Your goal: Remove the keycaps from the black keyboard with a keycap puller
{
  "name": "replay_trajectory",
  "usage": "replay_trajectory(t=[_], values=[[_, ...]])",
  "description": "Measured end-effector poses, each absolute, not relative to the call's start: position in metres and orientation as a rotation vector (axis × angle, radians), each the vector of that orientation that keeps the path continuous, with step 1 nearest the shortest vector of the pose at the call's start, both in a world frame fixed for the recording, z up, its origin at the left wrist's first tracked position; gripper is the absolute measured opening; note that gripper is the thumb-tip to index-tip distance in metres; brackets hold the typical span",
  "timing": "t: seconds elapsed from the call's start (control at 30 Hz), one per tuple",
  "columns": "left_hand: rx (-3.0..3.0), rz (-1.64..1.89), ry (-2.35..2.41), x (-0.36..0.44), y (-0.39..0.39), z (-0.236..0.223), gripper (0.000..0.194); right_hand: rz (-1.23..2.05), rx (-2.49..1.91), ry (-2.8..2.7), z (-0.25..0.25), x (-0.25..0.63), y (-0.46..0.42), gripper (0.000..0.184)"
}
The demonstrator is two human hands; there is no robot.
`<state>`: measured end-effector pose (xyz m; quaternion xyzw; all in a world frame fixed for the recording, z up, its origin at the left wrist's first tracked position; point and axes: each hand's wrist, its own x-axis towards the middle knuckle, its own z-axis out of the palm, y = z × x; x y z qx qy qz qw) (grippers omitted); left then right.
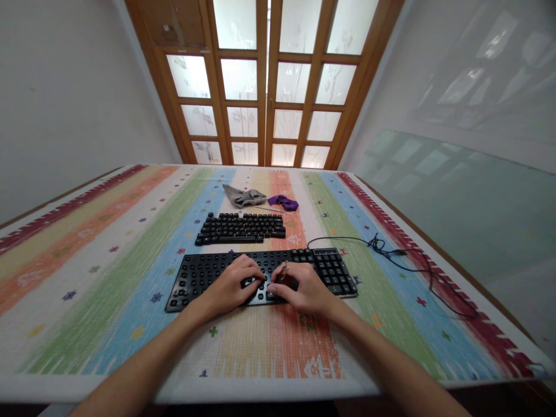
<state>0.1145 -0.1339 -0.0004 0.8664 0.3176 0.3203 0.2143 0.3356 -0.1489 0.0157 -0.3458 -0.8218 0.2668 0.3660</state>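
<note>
A black keyboard [204, 277] lies in front of me. Across its main section most keycaps are off and the bare switches show, while the number pad [333, 269] at the right still has its caps. My left hand [237, 284] rests over the lower middle, its fingers bent and thumb and fingertips together at the keys. Beside it, my right hand [302, 285] is curled over the bottom rows, thumb and fingers closed. A thin metallic loop [285, 269] shows at its fingers; whether it is a ring or a tool, I cannot tell. What either pinch holds is hidden.
Behind the keyboard, loose black keycaps [241, 227] sit in rows. Farther back are a crumpled grey cloth [245, 197] and a purple cloth [284, 202]. A black cable [382, 246] trails right over the striped tablecloth [130, 255]. Glass-paned doors [264, 87] stand beyond the table.
</note>
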Motion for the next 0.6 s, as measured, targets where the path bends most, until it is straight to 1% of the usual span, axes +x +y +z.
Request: replay_trajectory(t=[0.23,0.4,0.6], values=[[2.405,0.868,0.887,0.115,-0.135,0.002,0.016,0.585,-0.825,-2.228,0.020,0.328,-0.151,0.024],[2.414,0.838,0.894,0.114,-0.134,0.001,0.015,0.700,-0.964,-2.132,0.021,0.328,-0.146,0.026],[2.431,0.836,0.885,0.113,-0.133,0.001,0.016,0.724,-1.045,-2.041,0.016,0.321,-0.140,0.030]])
